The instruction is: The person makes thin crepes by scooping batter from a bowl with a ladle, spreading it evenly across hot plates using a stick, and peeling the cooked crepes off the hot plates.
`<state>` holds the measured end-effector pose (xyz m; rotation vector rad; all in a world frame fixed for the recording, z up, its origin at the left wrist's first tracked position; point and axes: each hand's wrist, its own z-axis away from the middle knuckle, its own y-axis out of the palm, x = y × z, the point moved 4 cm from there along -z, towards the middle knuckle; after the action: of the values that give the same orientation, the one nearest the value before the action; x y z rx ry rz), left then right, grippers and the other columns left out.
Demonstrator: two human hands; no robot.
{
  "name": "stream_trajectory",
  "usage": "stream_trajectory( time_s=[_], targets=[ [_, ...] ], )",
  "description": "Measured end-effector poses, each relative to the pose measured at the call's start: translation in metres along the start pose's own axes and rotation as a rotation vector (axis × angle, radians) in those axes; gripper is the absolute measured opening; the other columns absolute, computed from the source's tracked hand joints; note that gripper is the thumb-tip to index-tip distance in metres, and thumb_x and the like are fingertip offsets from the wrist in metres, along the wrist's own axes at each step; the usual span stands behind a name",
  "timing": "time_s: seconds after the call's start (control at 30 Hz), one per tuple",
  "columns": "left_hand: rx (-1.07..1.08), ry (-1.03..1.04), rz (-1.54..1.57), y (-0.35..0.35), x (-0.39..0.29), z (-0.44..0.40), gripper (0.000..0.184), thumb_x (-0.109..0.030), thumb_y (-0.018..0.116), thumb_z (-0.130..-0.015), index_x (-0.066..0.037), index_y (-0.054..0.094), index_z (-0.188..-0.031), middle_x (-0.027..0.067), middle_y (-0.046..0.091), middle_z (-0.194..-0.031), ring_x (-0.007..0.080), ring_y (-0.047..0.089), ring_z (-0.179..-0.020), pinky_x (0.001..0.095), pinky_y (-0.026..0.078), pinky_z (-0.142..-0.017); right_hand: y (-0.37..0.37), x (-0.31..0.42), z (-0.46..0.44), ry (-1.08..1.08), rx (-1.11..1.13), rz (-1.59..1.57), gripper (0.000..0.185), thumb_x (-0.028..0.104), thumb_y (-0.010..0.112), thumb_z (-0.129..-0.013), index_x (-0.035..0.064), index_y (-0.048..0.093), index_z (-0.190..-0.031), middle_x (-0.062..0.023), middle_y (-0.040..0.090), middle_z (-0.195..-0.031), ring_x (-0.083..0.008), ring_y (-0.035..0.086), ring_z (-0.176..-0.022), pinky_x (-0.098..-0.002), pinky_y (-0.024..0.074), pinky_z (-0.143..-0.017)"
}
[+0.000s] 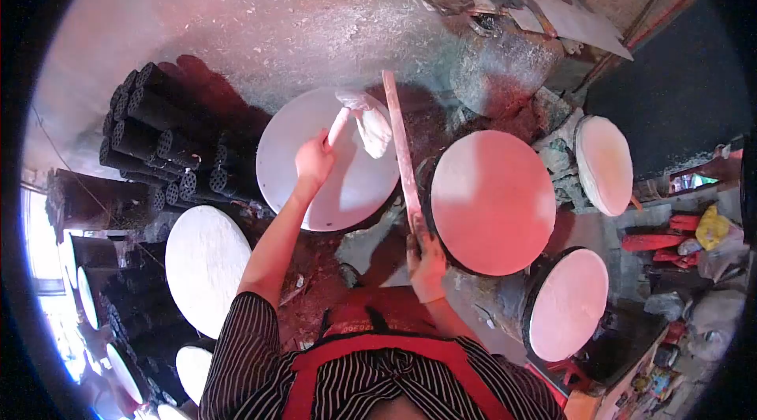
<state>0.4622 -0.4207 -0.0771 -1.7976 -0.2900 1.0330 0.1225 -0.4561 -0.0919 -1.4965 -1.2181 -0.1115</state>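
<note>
My left hand (315, 158) is closed around a short pale handle (338, 128). A crumpled white cloth-like piece (373, 130) hangs from its far end, over a large round pale disc (300, 160). Whether it touches the disc I cannot tell. In my right hand (427, 264) is a long, flat wooden stick (400, 144), gripped at its near end and pointing away from me. The stick passes between the pale disc and another large round top (493, 203), which looks white under reddish light and has a dark rim.
Black honeycomb coal briquettes (162, 108) are stacked at the left. More round white tops stand around me: one at the near left (206, 270), one at the near right (569, 306), one farther right (605, 166). A cluttered ledge (505, 2) runs along the back wall.
</note>
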Motion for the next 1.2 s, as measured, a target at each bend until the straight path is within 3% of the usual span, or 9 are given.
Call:
stream_trajectory(
  time_s=[0.23,0.3,0.4,0.5,0.57,0.73,1.03,1.1,1.2],
  targets=[
    [-0.412,0.174,0.047,-0.102,0.0,-0.008,0.013,-0.004,0.057,-0.076,-0.011,0.063,-0.085,0.013,0.061,-0.079,0.0376,0.061,-0.078,0.0489,0.048,-0.069,0.077,0.035,0.008,0.235,0.303,0.267,0.063,0.016,0.067,-0.082,0.0175,0.046,-0.142,-0.0234,0.061,-0.11,-0.0403,0.063,-0.086,-0.0411,0.0526,-0.077],
    [-0.34,0.135,0.168,-0.128,0.014,-0.004,0.01,-0.007,0.06,-0.077,-0.011,0.068,-0.081,0.0132,0.062,-0.079,0.0364,0.062,-0.079,0.0455,0.049,-0.069,0.098,0.058,-0.015,0.183,0.17,0.014,0.038,0.013,0.061,-0.09,0.0088,0.057,-0.127,-0.0198,0.062,-0.087,-0.0374,0.062,-0.078,-0.0443,0.0498,-0.069],
    [-0.288,-0.028,0.257,-0.157,0.041,0.02,0.008,-0.012,0.063,-0.081,-0.008,0.069,-0.085,0.0142,0.063,-0.077,0.0326,0.063,-0.07,0.0416,0.049,-0.065,0.141,0.069,-0.059,0.052,0.099,-0.358,0.035,0.017,0.057,-0.094,-0.0005,0.055,-0.125,-0.0098,0.06,-0.076,-0.0183,0.059,-0.066,-0.036,0.0487,-0.061],
    [-0.016,-0.299,0.915,-0.139,0.085,0.071,0.017,-0.021,0.061,-0.09,-0.006,0.057,-0.082,-0.0016,0.047,-0.059,0.0107,0.043,-0.044,0.0282,0.036,-0.041,0.159,0.059,-0.06,0.708,0.477,-1.025,0.035,0.021,0.056,-0.096,0.0121,0.058,-0.129,0.0033,0.045,-0.06,-0.007,0.039,-0.042,-0.0268,0.0308,-0.038],
    [0.171,-0.653,1.29,-0.124,0.126,0.148,0.017,-0.016,0.058,-0.093,-0.01,0.05,-0.079,-0.0058,0.043,-0.059,0.0054,0.039,-0.042,0.0212,0.031,-0.036,0.106,0.078,-0.034,0.768,0.315,-1.027,0.037,0.022,0.056,-0.096,0.0177,0.056,-0.133,0.0063,0.039,-0.058,-0.0053,0.034,-0.041,-0.0245,0.0253,-0.036],
    [0.23,-0.904,1.773,-0.126,0.123,0.251,0.022,-0.02,0.057,-0.096,-0.014,0.046,-0.077,-0.0079,0.036,-0.055,0.0048,0.032,-0.04,0.02,0.025,-0.035,0.126,0.063,0.019,0.826,0.132,-1.041,0.031,0.015,0.054,-0.098,0.019,0.056,-0.129,0.0066,0.04,-0.058,-0.007,0.038,-0.039,-0.0245,0.0268,-0.034],
    [0.001,-0.991,1.77,-0.137,0.109,0.284,0.016,-0.014,0.063,-0.093,-0.009,0.05,-0.085,-0.001,0.048,-0.069,0.0076,0.044,-0.054,0.0206,0.037,-0.044,0.131,0.107,-0.031,0.926,0.756,-0.967,0.021,0.021,0.062,-0.092,0.01,0.062,-0.11,0.0027,0.045,-0.058,-0.0108,0.037,-0.036,-0.0273,0.0255,-0.033],
    [-0.072,-0.975,1.717,-0.136,0.109,0.292,0.015,-0.012,0.063,-0.092,-0.009,0.05,-0.087,0.0,0.05,-0.074,0.0078,0.046,-0.057,0.0206,0.038,-0.046,0.114,0.083,-0.029,0.95,0.66,-0.867,0.013,0.028,0.059,-0.094,0.0163,0.06,-0.098,0.0031,0.043,-0.057,-0.0106,0.036,-0.037,-0.0272,0.0255,-0.034],
    [-0.117,-1.007,1.73,-0.123,0.117,0.314,0.013,-0.011,0.063,-0.091,-0.009,0.051,-0.09,0.0001,0.052,-0.076,0.0082,0.048,-0.06,0.0216,0.04,-0.048,0.098,0.047,-0.035,0.897,0.459,-1.094,0.024,0.022,0.057,-0.095,0.0207,0.058,-0.118,0.0026,0.043,-0.058,-0.01,0.038,-0.038,-0.0271,0.0267,-0.034]
  ],
)
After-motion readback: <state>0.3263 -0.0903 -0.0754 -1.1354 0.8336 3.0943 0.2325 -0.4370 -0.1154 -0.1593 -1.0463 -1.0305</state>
